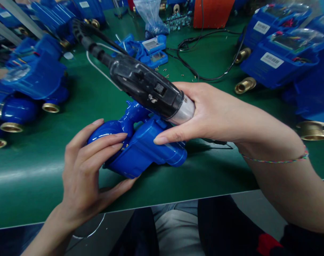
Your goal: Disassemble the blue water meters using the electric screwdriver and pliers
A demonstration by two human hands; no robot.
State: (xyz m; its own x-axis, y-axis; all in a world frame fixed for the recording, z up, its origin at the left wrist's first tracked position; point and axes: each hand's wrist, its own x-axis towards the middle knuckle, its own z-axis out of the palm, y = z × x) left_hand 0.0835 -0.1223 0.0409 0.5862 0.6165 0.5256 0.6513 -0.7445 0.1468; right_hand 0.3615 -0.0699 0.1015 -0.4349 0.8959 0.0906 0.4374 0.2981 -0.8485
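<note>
A blue water meter (pixel 142 153) lies tilted on the green workbench near its front edge. My left hand (pixel 84 163) is closed round its rounded left end, fingers on top and thumb underneath. In my right hand (pixel 207 110) is a black electric screwdriver (pixel 146 87), its silver nose between thumb and fingers and its cable end pointing up left. The right thumb also rests on the meter's blue housing. The screwdriver's tip is hidden behind the hand.
Several blue meters with brass fittings stand at the left (pixel 36 76) and right (pixel 279 58). Behind lie blue display parts (pixel 154 49), small loose screws (pixel 166 75), black cable (pixel 187 62), a clear plastic bag (pixel 151 17) and an orange box (pixel 212 14).
</note>
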